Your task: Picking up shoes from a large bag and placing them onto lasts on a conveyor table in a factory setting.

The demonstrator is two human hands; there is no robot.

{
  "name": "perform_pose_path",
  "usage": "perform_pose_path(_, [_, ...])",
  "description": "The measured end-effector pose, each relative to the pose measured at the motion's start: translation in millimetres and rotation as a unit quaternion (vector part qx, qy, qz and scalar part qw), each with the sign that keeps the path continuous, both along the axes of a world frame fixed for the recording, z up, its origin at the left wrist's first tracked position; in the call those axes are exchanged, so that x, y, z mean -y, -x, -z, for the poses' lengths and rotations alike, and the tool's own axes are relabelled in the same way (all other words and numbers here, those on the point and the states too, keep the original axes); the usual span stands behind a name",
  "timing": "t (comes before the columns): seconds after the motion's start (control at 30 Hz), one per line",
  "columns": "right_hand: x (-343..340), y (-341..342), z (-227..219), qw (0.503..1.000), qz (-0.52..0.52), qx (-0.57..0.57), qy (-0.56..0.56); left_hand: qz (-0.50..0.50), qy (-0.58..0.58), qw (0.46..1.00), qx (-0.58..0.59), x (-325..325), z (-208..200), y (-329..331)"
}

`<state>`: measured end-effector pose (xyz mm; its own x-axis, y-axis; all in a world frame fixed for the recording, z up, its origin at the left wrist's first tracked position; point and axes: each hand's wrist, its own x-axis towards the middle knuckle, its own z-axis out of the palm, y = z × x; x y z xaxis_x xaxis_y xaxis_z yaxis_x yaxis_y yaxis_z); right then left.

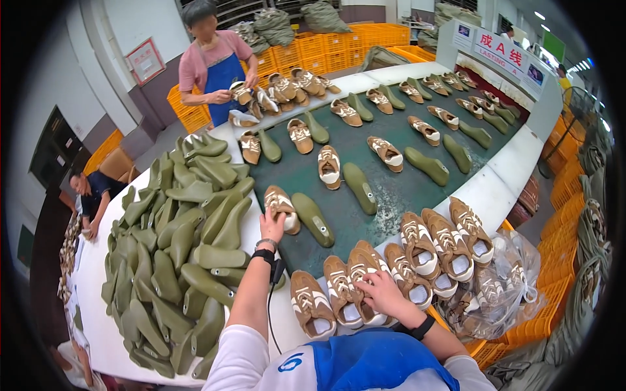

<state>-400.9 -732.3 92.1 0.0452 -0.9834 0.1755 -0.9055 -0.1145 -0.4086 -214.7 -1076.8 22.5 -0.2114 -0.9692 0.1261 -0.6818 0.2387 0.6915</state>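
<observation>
My left hand [272, 225] grips the heel end of a brown sneaker [279, 198] with white stripes, at the near left corner of the green conveyor belt [306, 257]. Right beside that sneaker lies an olive-green shoe last [312, 219]. My right hand [383, 296] reaches over the near row of similar sneakers, its fingers bent onto one brown sneaker [362, 264]; its fingertips are partly hidden. To its left stands another sneaker [311, 301], and more sneakers [417, 244] line the belt's near edge to its right.
A large heap of green lasts [176, 260] covers the white table on the left. Shoes and lasts sit paired along the belt. A co-worker [218, 65] in a blue apron handles shoes across it. A clear plastic bag [505, 287] and yellow crates [554, 306] stand at right.
</observation>
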Motion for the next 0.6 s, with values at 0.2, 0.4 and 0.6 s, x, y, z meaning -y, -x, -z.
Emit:
perform_pose_path(0.2, [2,0,1,1.0,-0.005,0.006,-0.023,0.129,-0.065,0.945,0.292,8,55,4])
perform_pose_path(0.4, [7,16,2,0.995,-0.074,0.013,-0.066,0.239,-0.075,0.952,0.177,-2,28,-18])
perform_pose_path(0.6, [57,99,-71,0.943,-0.146,0.209,-0.212,0.254,-0.136,0.954,0.077,-90,-48,-77])
